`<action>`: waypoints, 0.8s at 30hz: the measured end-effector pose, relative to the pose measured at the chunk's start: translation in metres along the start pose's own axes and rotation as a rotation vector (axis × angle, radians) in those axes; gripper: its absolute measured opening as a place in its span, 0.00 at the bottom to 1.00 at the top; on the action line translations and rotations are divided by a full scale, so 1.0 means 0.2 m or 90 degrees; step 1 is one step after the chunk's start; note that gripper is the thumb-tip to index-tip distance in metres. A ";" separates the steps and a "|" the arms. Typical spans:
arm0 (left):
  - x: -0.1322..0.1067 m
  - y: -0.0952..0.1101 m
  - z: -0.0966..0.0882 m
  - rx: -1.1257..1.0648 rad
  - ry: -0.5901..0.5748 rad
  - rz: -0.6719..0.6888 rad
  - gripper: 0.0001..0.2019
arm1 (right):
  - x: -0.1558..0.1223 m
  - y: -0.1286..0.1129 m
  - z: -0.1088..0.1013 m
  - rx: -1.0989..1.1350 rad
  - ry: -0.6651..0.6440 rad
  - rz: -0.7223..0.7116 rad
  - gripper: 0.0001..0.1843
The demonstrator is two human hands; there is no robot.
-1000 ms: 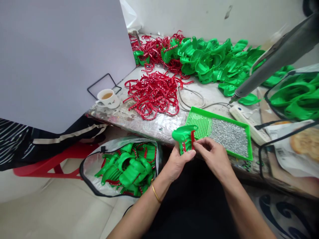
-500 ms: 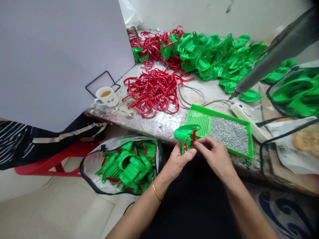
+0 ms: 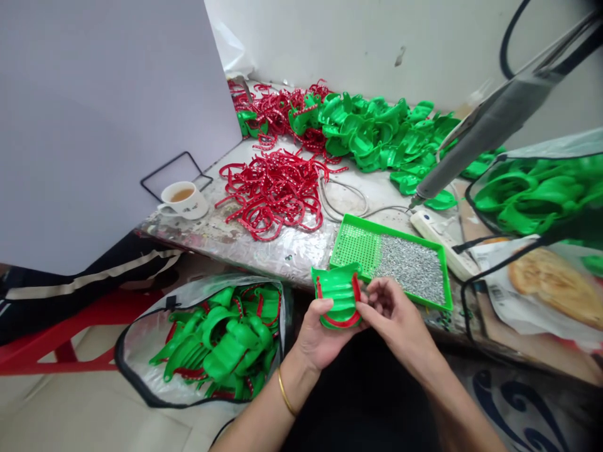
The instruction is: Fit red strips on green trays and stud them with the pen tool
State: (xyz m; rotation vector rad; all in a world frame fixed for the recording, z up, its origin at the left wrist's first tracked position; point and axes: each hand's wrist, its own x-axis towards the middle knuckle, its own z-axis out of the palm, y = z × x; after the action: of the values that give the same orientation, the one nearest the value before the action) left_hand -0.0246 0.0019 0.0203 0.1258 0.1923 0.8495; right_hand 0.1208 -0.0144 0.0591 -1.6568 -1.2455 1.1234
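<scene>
My left hand (image 3: 320, 336) cradles a green plastic dental impression tray (image 3: 340, 292) from below, its fingers curled around the tray. A red perforated rim strip (image 3: 340, 323) runs around the curved edge of the green piece. My right hand (image 3: 393, 320) pinches the right side of the same piece, with fingertips on the red strip. Just beyond the hands lies a green perforated sorting tray (image 3: 355, 246) holding a heap of small grey metal bits (image 3: 409, 270).
A tangled pile of red strips (image 3: 271, 194) lies on the foil-covered bench (image 3: 292, 251). Green pieces (image 3: 372, 132) are heaped behind it. A grey hanging tool (image 3: 485, 129) slants above a power strip (image 3: 436, 235). A tea cup (image 3: 183, 201) stands left; filled bags sit left and right.
The green piece has turned in my hands, its curved inside and red-edged rim now facing me. The whole view has shifted, with the bench appearing further left and lower.
</scene>
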 end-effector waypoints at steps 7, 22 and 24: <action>0.02 -0.04 -0.05 -0.027 -0.004 -0.083 0.28 | 0.32 -0.18 -0.29 -0.012 0.468 -0.285 0.21; 0.05 -0.05 -0.10 -0.126 0.006 -0.165 0.29 | 0.77 -0.51 -0.45 0.175 0.062 -0.335 0.18; 0.06 -0.05 -0.09 -0.141 0.010 -0.166 0.28 | 0.76 -0.51 -0.38 0.198 0.111 -0.365 0.13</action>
State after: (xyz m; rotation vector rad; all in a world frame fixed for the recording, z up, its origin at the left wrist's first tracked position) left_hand -0.0133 0.0040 -0.0007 -0.1116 0.1251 0.6077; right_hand 0.1826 0.1513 0.1477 -1.0433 -1.2466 0.7497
